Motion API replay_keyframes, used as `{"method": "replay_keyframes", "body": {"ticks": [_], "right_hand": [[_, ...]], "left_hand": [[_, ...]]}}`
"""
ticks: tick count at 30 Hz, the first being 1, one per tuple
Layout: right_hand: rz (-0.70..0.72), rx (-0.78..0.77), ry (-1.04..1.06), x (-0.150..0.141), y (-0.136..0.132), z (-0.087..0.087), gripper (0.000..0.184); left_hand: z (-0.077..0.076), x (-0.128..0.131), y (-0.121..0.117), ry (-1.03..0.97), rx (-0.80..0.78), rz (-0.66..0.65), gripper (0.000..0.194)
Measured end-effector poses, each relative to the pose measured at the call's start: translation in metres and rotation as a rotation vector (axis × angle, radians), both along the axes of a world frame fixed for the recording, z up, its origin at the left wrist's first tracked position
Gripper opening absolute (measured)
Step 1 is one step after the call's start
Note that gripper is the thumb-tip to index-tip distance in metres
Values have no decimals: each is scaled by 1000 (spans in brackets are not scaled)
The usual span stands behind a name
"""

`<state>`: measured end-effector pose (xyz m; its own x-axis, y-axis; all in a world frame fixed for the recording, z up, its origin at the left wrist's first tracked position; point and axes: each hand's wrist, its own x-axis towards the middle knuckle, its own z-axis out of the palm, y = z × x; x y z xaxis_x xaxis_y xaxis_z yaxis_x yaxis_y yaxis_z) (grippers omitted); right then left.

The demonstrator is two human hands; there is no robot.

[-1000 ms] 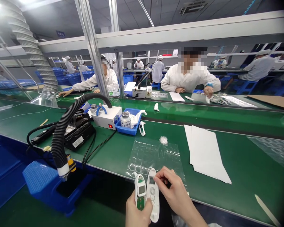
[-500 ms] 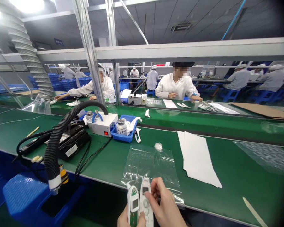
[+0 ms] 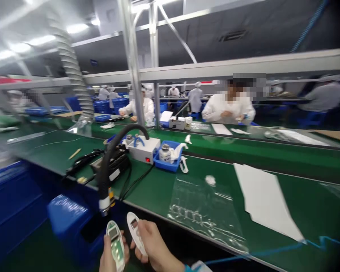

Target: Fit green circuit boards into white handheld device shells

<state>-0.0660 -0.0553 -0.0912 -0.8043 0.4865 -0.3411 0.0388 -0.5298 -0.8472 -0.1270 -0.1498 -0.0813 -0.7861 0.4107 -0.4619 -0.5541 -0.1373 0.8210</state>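
Observation:
My left hand grips a green circuit board with a small grey display on it, just below the bench's front edge. My right hand holds a white plastic casing with a small window and button holes. The casing and the board are apart, with a narrow gap between my hands. Both hands are over the dark floor, and the nearest thing to them is the end of a black ribbed hose. A clear plastic bag lies on the green bench to the right of my hands.
Beyond the bag lies a stack of white paper. Farther along stand a blue tray holding a bottle and a white device box with blue-handled pliers. A blue stool stands below the bench. A co-worker sits across the line.
My hands have moved apart, separating the board and casing that were side by side. The view has swung left and tilted, shifting the bench items rightward in the picture.

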Motion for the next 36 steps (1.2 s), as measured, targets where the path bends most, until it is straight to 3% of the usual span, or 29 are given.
{"method": "replay_keyframes", "body": {"ticks": [2,4,6,12,15,20,24,29,36], "right_hand": [[61,-90,-22,-41,-19,8,74],[114,-157,-31,-72,-38,13,66],[145,-187,-18,-85,-50,14,60],[63,-164,12,-63,-30,0,57],[33,-153,40,-58,-22,2,58],[99,-176,27,-77,-40,18,53],[131,-188,23,-73,-54,20,53],[80,-185,27,-54,-47,12,56],[78,-96,6,-67,-36,15,61]], "left_hand": [[5,-23,-15,-87,38,189,26],[8,-38,-26,-99,40,328,24],[7,-45,-30,-65,45,383,28],[-9,-32,-5,-28,86,286,41],[-10,-30,4,-21,115,270,41],[2,-41,-15,-12,105,379,40],[7,-34,-29,-34,94,418,39],[3,-19,-20,-61,96,359,42],[-2,-34,-12,-18,101,255,48]]}}
